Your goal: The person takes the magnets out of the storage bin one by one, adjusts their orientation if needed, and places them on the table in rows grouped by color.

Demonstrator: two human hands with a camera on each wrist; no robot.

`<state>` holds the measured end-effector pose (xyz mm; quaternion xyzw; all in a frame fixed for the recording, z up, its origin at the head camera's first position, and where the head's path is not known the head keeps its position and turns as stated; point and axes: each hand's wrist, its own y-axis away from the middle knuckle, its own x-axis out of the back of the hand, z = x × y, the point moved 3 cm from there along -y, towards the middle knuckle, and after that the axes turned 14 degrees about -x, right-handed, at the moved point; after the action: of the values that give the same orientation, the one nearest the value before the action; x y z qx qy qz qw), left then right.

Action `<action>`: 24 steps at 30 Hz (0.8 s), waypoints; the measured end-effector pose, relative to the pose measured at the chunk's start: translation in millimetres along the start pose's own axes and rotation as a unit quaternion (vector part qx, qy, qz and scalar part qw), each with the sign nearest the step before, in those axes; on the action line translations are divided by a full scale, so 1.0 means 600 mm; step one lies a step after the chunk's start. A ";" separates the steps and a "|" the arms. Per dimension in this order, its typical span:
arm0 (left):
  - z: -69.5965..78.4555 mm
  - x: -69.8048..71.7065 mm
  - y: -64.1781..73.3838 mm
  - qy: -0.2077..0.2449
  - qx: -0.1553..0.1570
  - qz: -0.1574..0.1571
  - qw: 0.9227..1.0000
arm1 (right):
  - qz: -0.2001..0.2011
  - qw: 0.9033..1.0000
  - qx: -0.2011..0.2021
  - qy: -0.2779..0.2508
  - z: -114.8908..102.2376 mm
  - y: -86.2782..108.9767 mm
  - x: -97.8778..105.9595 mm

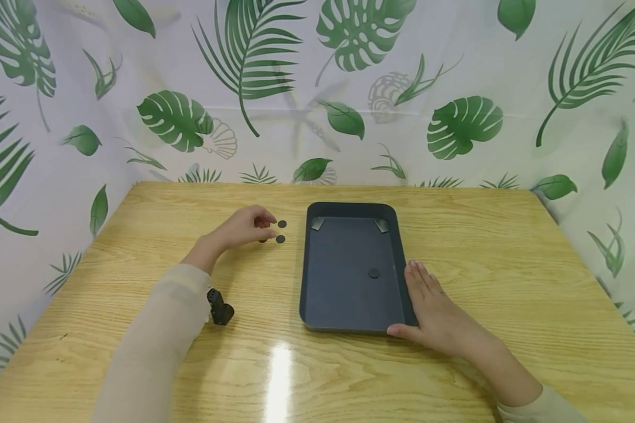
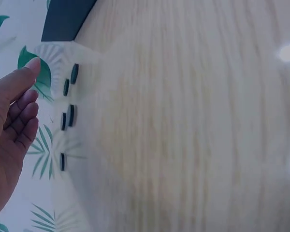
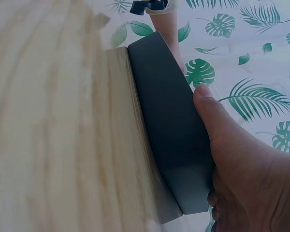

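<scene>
Above several small black discs (image 1: 280, 239) on the table, my left hand (image 1: 238, 228) hovers with fingers loosely bent and thumb apart. Nothing shows between its thumb and fingers in the left wrist view, where the discs (image 2: 71, 115) lie just past the fingertips. A dark grey rectangular tray (image 1: 344, 247) stands to the right of them. One black disc (image 1: 373, 273) lies on its floor. My right hand (image 1: 439, 314) rests against the tray's near right corner, fingers straight along the right wall and thumb at the front edge.
A black wrist camera mount (image 1: 220, 308) sits beside the left sleeve. Two small silvery pieces (image 1: 381, 225) lie in the tray's far corners. The wooden table (image 1: 481, 252) meets a leaf-printed cloth (image 1: 275, 147) at the back and sides.
</scene>
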<state>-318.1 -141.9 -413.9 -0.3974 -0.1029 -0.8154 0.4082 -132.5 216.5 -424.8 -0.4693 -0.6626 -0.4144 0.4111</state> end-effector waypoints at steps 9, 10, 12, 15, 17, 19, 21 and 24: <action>0.052 -0.014 -0.026 -0.009 -0.070 -0.025 0.997 | -0.002 1.000 0.000 0.003 0.000 -0.001 -0.001; 0.057 -0.015 -0.029 -0.014 -0.076 -0.027 0.997 | -0.001 1.000 0.001 0.005 0.001 -0.001 -0.001; 0.066 -0.018 -0.034 -0.021 -0.088 -0.030 0.995 | -0.001 1.000 0.001 0.007 0.001 -0.001 -0.001; 0.079 -0.021 -0.043 -0.026 -0.106 -0.033 0.993 | -0.001 1.000 0.001 0.006 0.002 -0.001 -0.001; 0.088 -0.023 -0.049 -0.027 -0.116 -0.036 0.992 | 0.000 1.000 0.001 0.004 0.002 -0.001 0.000; 0.096 -0.025 -0.054 -0.027 -0.119 -0.043 0.992 | 0.000 1.000 0.002 0.003 0.002 -0.001 0.001; 0.104 -0.028 -0.058 -0.031 -0.119 -0.050 0.991 | 0.000 1.000 0.003 0.003 0.001 -0.002 0.001; 0.114 -0.034 -0.064 -0.034 -0.126 -0.064 0.989 | 0.001 1.000 0.005 0.003 0.001 -0.003 -0.001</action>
<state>-301.0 -71.3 -377.6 -0.4655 -0.0387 -0.8324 0.2983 -134.1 216.6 -425.5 -0.4662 -0.6630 -0.4123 0.4161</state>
